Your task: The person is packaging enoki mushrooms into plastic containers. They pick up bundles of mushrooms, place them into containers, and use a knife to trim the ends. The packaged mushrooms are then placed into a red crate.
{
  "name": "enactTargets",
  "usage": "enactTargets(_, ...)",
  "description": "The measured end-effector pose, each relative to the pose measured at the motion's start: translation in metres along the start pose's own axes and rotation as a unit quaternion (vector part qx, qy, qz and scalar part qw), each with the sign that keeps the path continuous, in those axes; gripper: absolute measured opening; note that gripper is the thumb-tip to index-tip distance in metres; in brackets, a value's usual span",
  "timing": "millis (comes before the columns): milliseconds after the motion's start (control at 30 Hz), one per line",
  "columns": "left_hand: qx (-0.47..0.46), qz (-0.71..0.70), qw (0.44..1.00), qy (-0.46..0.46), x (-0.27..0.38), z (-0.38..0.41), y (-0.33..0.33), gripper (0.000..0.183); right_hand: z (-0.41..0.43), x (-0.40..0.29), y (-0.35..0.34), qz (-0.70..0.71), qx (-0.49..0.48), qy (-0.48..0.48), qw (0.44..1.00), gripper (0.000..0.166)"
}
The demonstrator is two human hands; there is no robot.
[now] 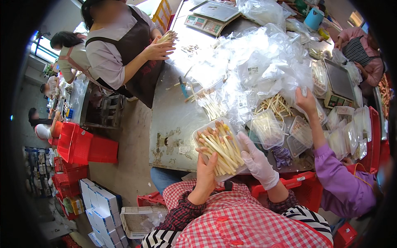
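Tilted toward me over the table's front edge is a clear plastic tray (197,136), filled with pale vegetable shoots (218,145) with pinkish-brown tips. My bare left hand (204,175) holds its lower left side, thumb lying over the shoots. My right hand (260,164), in a thin whitish glove, grips the tray's right side with fingers stretched along the rim. Just beyond the tray, a packed bundle of shoots (212,107) lies on the metal table (173,114). Right of my gloved hand are a lidded clear box of shoots (265,127) and a purple knitted glove (281,157).
Clear plastic bags (263,62) heap up mid-table, near loose shoots (274,105) and a blue-handled tool (183,87). Scales (214,15) stand at the back. A purple-sleeved arm (330,170) reaches in from the right. Another person (124,46) holds shoots across the left corner. Red crates (83,145) stand left.
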State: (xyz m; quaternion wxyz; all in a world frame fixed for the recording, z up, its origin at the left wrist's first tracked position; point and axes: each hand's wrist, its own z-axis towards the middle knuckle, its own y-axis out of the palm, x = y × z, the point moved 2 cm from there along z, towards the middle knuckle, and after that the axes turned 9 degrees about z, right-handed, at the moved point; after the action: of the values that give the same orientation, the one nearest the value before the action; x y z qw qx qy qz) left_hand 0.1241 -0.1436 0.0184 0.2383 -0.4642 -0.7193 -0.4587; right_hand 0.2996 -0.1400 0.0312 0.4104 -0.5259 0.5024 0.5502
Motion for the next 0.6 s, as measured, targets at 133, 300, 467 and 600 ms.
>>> enactTargets(133, -0.024, 0.009, 1.000, 0.007, -0.001, 0.000, 0.002, 0.050, -0.001, 0.009, 0.011, 0.123, 0.001, 0.054, 0.991, 0.048)
enactTargets(300, -0.022, 0.027, 0.999, 0.015, -0.002, 0.010, -0.009, 0.045, 0.000, 0.022, 0.004, 0.289, 0.004, 0.097, 0.952, 0.047)
enactTargets(467, -0.004, 0.090, 0.995, 0.052, 0.006, 0.026, -0.018, 0.044, 0.002, 0.012, 0.002, 0.292, -0.050, 0.144, 0.944, 0.047)
enactTargets(600, 0.008, 0.110, 0.990, 0.087, 0.010, 0.028, -0.012, 0.049, 0.004, 0.018, 0.004, 0.275, -0.034, 0.133, 0.952, 0.045)
